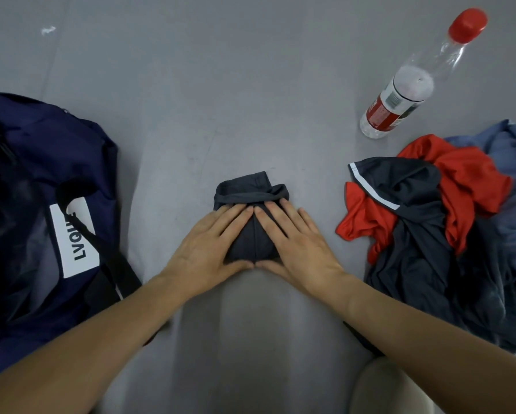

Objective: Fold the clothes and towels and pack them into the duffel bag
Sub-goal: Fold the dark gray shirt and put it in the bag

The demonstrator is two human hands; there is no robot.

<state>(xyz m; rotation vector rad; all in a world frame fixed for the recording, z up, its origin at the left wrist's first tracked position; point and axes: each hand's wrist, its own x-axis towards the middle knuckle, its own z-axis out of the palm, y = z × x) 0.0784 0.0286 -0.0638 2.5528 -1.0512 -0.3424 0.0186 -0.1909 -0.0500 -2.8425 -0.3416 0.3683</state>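
Dark grey cloth, a small folded garment (252,188), lies at the middle of the frame on the pale grey floor (191,85). Both hands press flat on it: the left hand (209,249) and the right hand (298,243) have straight, spread fingers gripping nothing, with their forefingers and thumbs almost meeting. A doubled-over edge shows just beyond the fingertips. The step in hand looks like the last pressing of this one piece, flattening the bundle so the fold holds. The next move probably calls for closing both hands round the bundle so it does not spring open, then carrying it to the navy duffel bag (41,162) at the left of the frame. Its inside is too dark to tell how far it stands open. At the right a crumpled pile of red, dark and blue clothes (424,222) is not yet folded. A clear bottle (400,94) with a red cap stands at the upper right.
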